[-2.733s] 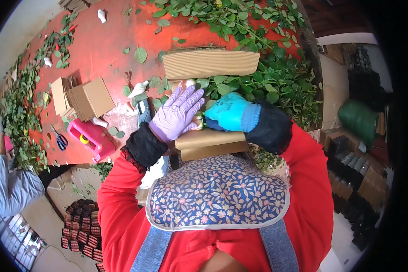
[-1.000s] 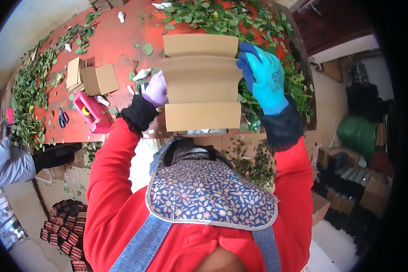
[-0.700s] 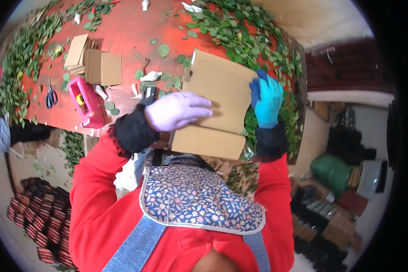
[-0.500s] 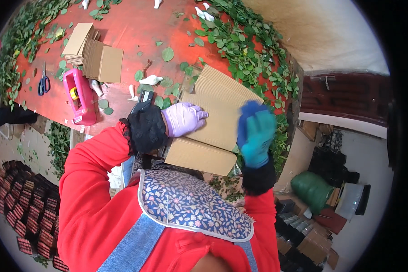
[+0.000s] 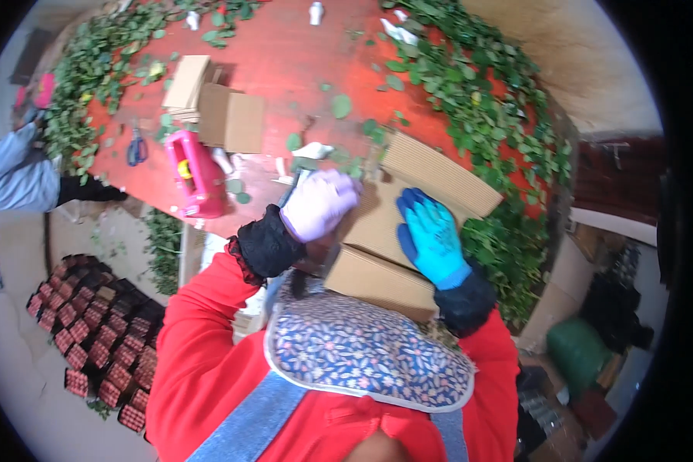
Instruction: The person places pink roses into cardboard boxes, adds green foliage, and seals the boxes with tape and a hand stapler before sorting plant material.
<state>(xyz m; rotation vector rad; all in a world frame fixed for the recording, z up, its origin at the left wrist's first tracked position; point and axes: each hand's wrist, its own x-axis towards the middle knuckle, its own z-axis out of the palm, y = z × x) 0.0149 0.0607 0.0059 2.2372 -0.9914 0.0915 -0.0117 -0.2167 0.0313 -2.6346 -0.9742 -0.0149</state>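
Held at chest height over the table edge: a flat cardboard box [image 5: 408, 231], only partly folded, not yet squared. Left hand [image 5: 318, 204] curled over its upper-left edge, right hand [image 5: 431, 235] pressed flat and spread on its face. Beyond, pink tape dispenser [image 5: 196, 173], scissors [image 5: 136, 146] and more folded cartons [image 5: 219, 108] lying on the red table [image 5: 285, 61].

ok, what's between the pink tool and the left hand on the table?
Head view: between the pink tool and the left hand lie a few loose green leaves and a white scrap on the red table.
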